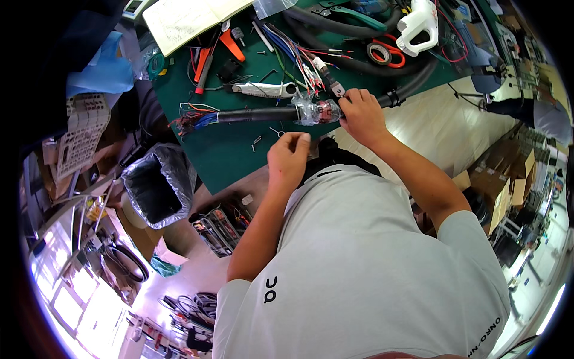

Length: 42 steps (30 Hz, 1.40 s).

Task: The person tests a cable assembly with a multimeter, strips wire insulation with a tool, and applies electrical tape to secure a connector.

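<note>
A thick black cable (pixel 254 115) lies across the green table, with thin coloured wires (pixel 200 115) fanning out of its left end. Clear plastic film and a see-through sleeve (pixel 326 112) wrap its middle. My right hand (pixel 363 116) is closed over the cable at the right end of this sleeve. Close to the table's front edge, my left hand (pixel 288 158) has its thumb and fingers pinched together, apart from the cable; whatever they hold, if anything, is hidden. Small metal pins (pixel 257 142) lie left of it. Behind the cable is a white-handled utility knife (pixel 263 90).
A bundle of coloured wires (pixel 294 54), orange-handled tools (pixel 232 45), red scissors (pixel 396 55), a tape roll (pixel 379 54) and a white gun-shaped housing (pixel 418 27) lie farther back. An open notebook (pixel 185 24) sits back left. A lined bin (pixel 156 188) stands left of the table.
</note>
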Available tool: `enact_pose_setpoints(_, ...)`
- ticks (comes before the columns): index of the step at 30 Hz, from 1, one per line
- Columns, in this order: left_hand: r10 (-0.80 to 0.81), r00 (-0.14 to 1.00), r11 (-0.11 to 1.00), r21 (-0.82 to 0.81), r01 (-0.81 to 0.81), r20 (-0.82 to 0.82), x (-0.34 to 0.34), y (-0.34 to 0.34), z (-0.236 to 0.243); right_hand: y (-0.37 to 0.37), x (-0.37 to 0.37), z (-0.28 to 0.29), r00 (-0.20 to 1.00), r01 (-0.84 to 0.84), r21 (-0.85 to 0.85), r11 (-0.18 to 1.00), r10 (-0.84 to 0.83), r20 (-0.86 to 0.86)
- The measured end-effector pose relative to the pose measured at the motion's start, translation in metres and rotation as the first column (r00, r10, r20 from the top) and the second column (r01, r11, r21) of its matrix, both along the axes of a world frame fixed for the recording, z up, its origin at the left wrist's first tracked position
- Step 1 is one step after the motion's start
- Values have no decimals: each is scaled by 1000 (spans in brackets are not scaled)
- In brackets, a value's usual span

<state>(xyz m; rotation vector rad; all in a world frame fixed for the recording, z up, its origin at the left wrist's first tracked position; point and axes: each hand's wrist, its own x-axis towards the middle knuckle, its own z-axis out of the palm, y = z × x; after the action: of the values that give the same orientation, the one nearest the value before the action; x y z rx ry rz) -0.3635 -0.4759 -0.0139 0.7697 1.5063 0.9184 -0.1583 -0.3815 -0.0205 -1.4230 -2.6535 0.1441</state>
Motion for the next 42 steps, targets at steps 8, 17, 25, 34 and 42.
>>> enact_pose_setpoints(8, 221, 715, 969, -69, -236, 664, 80, 30, 5, 19, 15, 40, 945, -221, 29, 975, 221, -240)
enact_pose_setpoints(17, 403, 378, 742, -57, -668, 833, 114, 63, 44, 26, 17, 87, 931, -118, -320, 940, -7, -366)
enact_pose_setpoints(25, 357, 524, 716, 134, -685, 773, 113, 77, 65, 55, 6, 118, 984, -177, -490, 854, 157, -81)
enact_pose_setpoints(34, 157, 652, 801, 290, -523, 742, 104, 88, 60, 66, 4, 120, 956, -260, -449, 855, 161, -246)
enact_pose_setpoints(42, 249, 697, 766, 304, -567, 672, 107, 94, 74, 83, 15, 144, 993, -88, -814, 574, -16, -119)
